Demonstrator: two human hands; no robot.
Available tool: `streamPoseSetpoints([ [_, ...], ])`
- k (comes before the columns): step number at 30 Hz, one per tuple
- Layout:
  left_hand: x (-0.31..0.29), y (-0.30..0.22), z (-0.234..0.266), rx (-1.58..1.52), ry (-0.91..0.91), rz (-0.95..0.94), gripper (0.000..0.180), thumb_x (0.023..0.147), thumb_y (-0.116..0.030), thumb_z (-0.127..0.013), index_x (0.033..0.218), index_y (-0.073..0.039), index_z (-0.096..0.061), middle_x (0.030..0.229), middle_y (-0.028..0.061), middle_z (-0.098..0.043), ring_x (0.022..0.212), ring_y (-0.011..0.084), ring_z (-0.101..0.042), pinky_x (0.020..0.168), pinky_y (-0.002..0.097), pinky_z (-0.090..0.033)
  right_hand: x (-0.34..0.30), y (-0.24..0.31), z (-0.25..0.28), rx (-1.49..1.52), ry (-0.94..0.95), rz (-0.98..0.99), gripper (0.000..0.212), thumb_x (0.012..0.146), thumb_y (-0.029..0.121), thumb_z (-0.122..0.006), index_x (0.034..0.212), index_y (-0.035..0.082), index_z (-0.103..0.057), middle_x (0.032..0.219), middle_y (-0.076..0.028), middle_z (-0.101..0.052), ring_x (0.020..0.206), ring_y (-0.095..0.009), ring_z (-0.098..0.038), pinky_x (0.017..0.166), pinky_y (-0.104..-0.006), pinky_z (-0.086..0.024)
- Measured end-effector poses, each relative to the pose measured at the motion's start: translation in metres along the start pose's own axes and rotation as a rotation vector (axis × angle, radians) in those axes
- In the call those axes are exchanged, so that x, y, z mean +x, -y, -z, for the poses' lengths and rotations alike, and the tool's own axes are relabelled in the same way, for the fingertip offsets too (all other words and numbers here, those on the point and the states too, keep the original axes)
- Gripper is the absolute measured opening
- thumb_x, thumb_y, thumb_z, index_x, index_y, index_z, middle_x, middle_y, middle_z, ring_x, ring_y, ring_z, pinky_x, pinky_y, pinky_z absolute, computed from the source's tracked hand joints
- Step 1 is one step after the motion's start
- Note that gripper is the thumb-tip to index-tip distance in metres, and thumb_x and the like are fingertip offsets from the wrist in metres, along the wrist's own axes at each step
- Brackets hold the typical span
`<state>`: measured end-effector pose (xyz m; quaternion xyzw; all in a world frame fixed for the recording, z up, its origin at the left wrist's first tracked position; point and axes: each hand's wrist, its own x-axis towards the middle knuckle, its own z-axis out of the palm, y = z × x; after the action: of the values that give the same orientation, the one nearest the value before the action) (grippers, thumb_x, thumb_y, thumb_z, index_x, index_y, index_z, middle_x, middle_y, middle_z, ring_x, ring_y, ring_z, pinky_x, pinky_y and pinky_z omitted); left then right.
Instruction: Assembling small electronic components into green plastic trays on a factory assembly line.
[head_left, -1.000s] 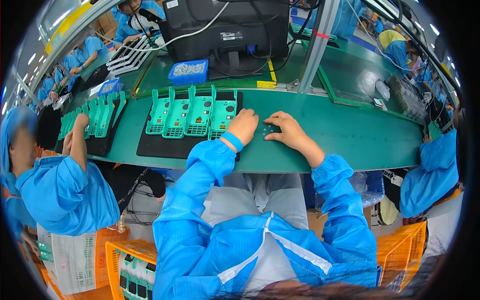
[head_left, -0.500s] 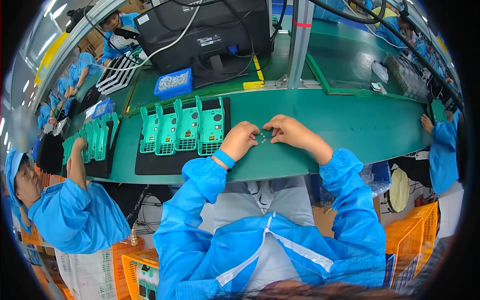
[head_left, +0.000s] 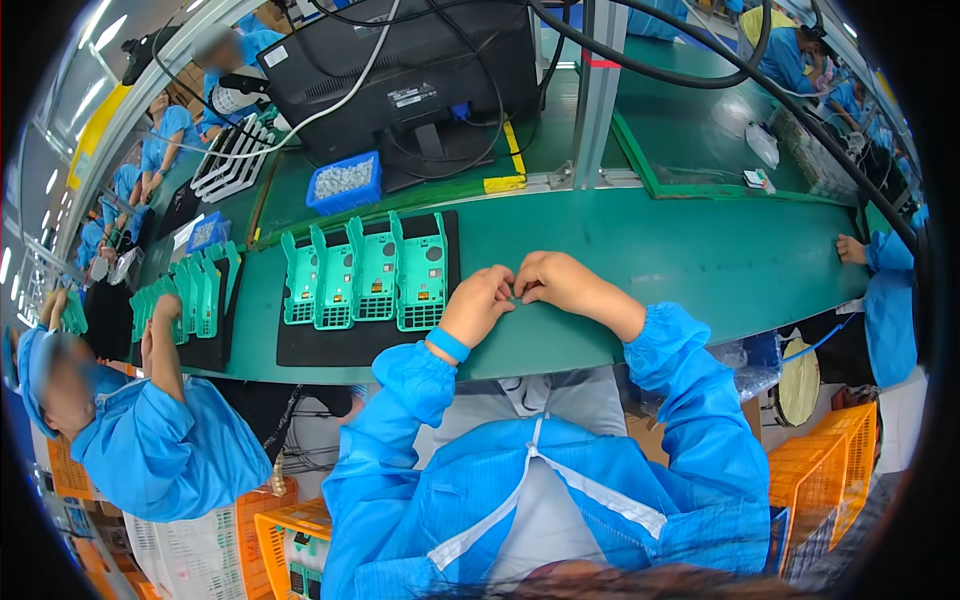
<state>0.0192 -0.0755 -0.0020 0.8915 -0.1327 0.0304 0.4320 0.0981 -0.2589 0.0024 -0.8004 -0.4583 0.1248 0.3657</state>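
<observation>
Over the green worktop, my left hand and my right hand meet fingertip to fingertip. The fingers of both are bent and pinched together. Whatever is between them is too small or too hidden to make out. A blue band circles my left wrist. To the left of my left hand, several green plastic housings stand in a row on a black mat, each with a grille at its near end. Neither hand touches them.
Behind the housings is a blue bin of small white pieces. A monitor and a metal post stand farther back, with black cables overhead. At left, a co-worker in blue reaches to similar housings. Another sleeve is at right.
My hands have come together from slightly apart, the right one moving left. The tiny pale pieces that lay between them are now hidden. The whole view has shifted a little.
</observation>
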Motion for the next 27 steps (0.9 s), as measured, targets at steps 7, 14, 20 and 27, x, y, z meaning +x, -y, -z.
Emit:
streamPoseSetpoints([
  [7,0.005,0.000,-0.007,0.126,-0.050,-0.046,0.037,0.074,0.004,-0.067,0.108,-0.001,-0.051,0.082,0.0129,-0.064,0.072,0.0249,-0.066,0.066,0.0321,-0.054,0.006,0.003,0.001,-0.205,0.003,0.108,0.014,0.068,0.007,-0.070,0.082,0.007,-0.067,0.082,-0.013,-0.062,0.082,-0.031,-0.061,0.072,-0.0407,-0.050],
  [14,0.010,0.004,-0.008,0.194,-0.091,-0.100,0.038,0.072,0.003,-0.067,0.107,-0.001,-0.052,0.078,0.0118,-0.064,0.071,0.0247,-0.066,0.064,0.0327,-0.054,0.010,-0.004,-0.015,-0.318,-0.079,0.176,0.011,0.065,0.003,-0.067,0.074,0.004,-0.060,0.079,-0.013,-0.062,0.079,-0.033,-0.061,0.070,-0.0435,-0.049],
  [20,0.013,0.001,0.007,-0.007,-0.029,0.092,0.036,0.072,0.001,-0.067,0.105,-0.002,-0.053,0.079,0.0109,-0.065,0.075,0.0249,-0.066,0.065,0.0334,-0.052,0.010,-0.013,0.028,0.158,-0.002,-0.025,0.014,0.070,-0.001,-0.064,0.083,0.002,-0.062,0.078,-0.005,-0.062,0.071,-0.012,-0.061,0.064,-0.0246,-0.050],
  [27,0.009,0.002,0.009,-1.271,-0.071,0.397,0.032,0.085,0.000,-0.063,0.116,0.001,-0.054,0.098,0.0091,-0.063,0.086,0.0159,-0.062,0.075,0.0253,-0.053,0.000,0.041,0.056,0.484,-0.079,-0.021,0.012,0.075,0.002,-0.065,0.085,0.003,-0.060,0.082,-0.002,-0.058,0.074,-0.008,-0.057,0.067,-0.0227,-0.048],
])
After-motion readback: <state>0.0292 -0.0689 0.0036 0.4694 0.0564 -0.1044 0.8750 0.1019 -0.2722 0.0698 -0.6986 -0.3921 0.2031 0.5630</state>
